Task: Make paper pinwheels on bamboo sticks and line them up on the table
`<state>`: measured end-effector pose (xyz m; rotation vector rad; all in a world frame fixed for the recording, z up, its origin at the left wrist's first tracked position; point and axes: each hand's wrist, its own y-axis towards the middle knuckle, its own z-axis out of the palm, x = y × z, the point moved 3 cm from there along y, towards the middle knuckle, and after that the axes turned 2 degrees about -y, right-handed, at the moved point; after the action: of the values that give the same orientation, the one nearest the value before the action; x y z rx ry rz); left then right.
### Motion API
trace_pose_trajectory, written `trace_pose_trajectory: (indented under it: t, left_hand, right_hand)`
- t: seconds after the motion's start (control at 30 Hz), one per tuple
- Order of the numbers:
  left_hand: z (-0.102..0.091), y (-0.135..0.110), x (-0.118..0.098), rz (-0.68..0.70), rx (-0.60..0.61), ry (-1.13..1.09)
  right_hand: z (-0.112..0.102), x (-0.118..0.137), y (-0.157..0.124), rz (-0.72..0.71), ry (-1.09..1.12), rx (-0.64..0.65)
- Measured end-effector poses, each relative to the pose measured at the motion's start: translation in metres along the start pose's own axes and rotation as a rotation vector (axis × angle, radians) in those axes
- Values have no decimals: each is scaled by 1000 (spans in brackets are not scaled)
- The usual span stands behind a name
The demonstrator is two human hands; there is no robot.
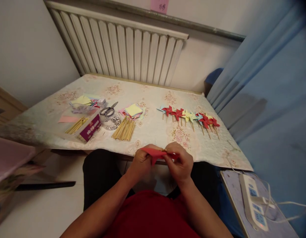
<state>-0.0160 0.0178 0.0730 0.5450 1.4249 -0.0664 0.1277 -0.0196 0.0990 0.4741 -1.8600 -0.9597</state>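
My left hand [141, 162] and my right hand [180, 162] are both closed on a folded piece of red paper [156, 153], held between them just in front of the table's near edge. The fingers pinch it from both sides. On the flowered tablecloth [153, 132] beyond lie a pile of wooden sticks [124, 129], a stack of coloured paper squares [133, 110] and a row of finished paper pinwheels [189, 118] on sticks.
Scissors [108, 109] and a dish of small shiny pieces [112, 123] lie left of centre, beside a purple box [90, 128] and more sticks [76, 125]. A white radiator [123, 49] stands behind. A power strip [254, 205] rests at lower right, by a blue curtain [266, 99].
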Motion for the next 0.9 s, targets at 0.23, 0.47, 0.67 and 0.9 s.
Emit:
trace_pose_trajectory:
  t: [0.23,0.47,0.67,0.9]
  left_hand:
    - [-1,-4,0,30,-3,-20]
    - [-1,-3,-3,-11,-57,-19]
    - [3,-2,3,-135,-84,-185]
    - [8,-2,9,-186,-75,-292]
  right_hand:
    - [-3,11,5,-131,-6,37]
    - [-4,14,4,-112,-7,65]
    - [-2,14,6,-101,-41,79]
    - [-1,12,8,-93,-53,53]
